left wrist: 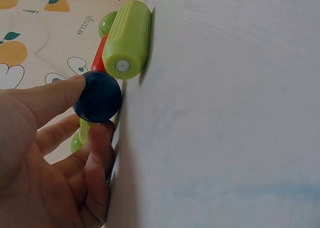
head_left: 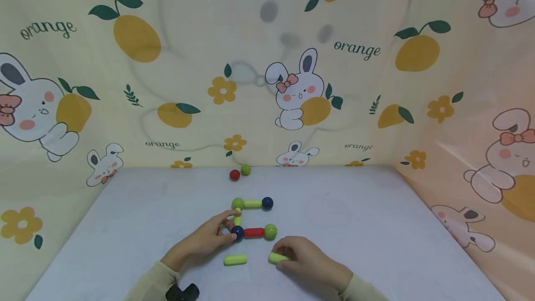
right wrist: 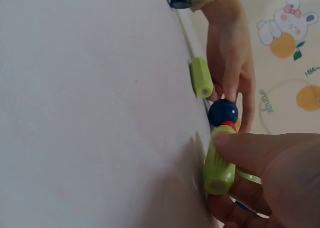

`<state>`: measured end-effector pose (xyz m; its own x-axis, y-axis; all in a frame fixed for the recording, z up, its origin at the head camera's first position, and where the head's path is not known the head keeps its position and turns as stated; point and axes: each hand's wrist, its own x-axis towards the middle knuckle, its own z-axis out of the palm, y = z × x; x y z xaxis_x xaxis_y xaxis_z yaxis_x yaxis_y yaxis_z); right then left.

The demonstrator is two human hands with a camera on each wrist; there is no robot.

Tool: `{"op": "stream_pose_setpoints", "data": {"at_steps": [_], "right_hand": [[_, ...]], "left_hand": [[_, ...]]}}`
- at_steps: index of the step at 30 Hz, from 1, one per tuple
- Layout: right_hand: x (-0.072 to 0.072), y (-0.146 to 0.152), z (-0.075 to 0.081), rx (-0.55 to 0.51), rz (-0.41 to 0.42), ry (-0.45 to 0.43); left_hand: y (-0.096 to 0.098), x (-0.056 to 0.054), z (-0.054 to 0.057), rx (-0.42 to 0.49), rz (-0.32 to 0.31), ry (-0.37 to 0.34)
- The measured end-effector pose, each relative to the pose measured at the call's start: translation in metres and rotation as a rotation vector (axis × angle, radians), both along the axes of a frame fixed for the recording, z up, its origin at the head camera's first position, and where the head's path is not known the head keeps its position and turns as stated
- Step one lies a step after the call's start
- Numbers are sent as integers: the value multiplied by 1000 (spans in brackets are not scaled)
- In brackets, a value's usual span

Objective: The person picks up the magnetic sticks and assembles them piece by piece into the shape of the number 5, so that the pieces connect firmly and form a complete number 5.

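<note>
The right hand (head_left: 308, 260) pinches a green rod (head_left: 276, 258), near and right of the red rod (head_left: 254, 232); fingertips are best kept off its ends. The left hand (head_left: 211, 235) grips the blue ball (head_left: 237, 232) at the red rod's left end, which should steady the joint. The green rod looks ribbed, its end disc (right wrist: 217, 185) grey.

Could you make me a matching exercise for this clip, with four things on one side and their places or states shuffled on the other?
Column one
1. right hand
2. left hand
3. red rod
4. red ball

Column two
A. lies toward the table's back, beside the farthest green ball
B. grips the dark blue ball
C. spans from that blue ball to the nearest green ball
D. holds a yellow-green rod

Pairs: 1-D, 2-B, 3-C, 4-A
</note>
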<state>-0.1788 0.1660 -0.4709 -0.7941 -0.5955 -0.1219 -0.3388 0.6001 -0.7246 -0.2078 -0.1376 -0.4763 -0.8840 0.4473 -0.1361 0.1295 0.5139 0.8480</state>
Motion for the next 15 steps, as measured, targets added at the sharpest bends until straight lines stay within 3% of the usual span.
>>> {"op": "stream_pose_setpoints", "data": {"at_steps": [8, 15], "right_hand": [[-3, -2, 0, -143, -63, -101], [-4, -4, -3, -263, -161, -84]], "left_hand": [[0, 0, 0, 2, 9, -18], [0, 1, 0, 1, 11, -17]]}}
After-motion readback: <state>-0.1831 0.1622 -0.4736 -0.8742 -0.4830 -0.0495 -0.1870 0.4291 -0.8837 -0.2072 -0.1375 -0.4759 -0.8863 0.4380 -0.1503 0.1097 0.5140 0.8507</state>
